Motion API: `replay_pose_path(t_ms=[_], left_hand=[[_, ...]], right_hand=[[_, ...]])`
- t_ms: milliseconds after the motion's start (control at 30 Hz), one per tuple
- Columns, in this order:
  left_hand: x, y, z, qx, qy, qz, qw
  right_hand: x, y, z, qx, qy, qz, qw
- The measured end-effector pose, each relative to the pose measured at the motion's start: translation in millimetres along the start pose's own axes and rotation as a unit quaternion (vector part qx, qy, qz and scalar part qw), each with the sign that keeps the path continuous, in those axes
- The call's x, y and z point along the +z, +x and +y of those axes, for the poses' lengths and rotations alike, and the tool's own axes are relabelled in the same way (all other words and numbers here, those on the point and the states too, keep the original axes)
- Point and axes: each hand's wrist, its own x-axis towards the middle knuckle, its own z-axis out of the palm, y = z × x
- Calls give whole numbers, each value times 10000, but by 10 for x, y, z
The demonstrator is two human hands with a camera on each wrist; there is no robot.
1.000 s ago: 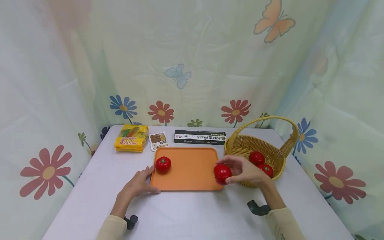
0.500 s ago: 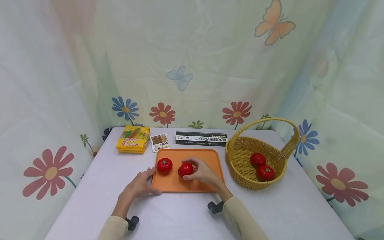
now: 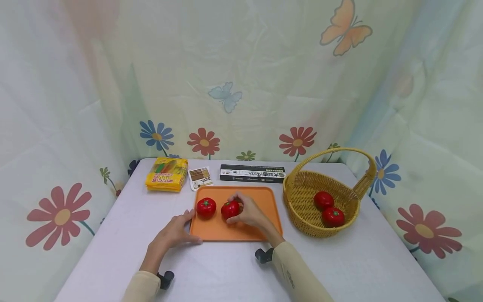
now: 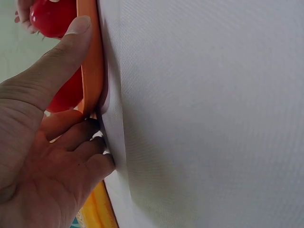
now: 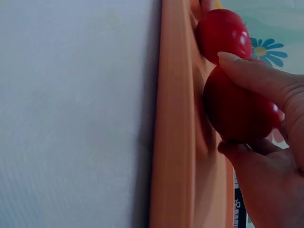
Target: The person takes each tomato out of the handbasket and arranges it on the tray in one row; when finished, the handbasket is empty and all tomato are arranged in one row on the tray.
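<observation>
A red tomato is pinched between the thumb and fingers of my right hand, low over the orange tray. In the right wrist view, the held tomato sits close to the tray floor. Just left of it a second tomato rests near the tray's left side. My left hand holds the tray's near left corner. In the left wrist view, its thumb lies along the orange rim while the curled fingers meet the adjoining side.
On the right stands a wicker basket with a tall handle, holding two tomatoes. Behind the tray lie a black-and-white pasta box, a small brown-and-white packet and a yellow package. Floral curtains enclose the white table.
My right hand has carried the tomato left from beside the basket to over the tray, then slightly further left toward the other tomato. My left hand has stayed at the tray corner.
</observation>
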Motion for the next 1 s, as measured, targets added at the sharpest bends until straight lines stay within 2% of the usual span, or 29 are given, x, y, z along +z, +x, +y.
replay_pose_path(t_ms=[267,533,1000], left_hand=[[1,1,-4,39,44,30,10000],[-2,-3,8,25,6,-12,10000],[0,-3,10,-5,-28,-24,10000]], right_hand=[[134,81,20,25,-690,286,9972],[228,104,-37,244,-637,448,9967],[266,131,-19,300,-638,472,9964]])
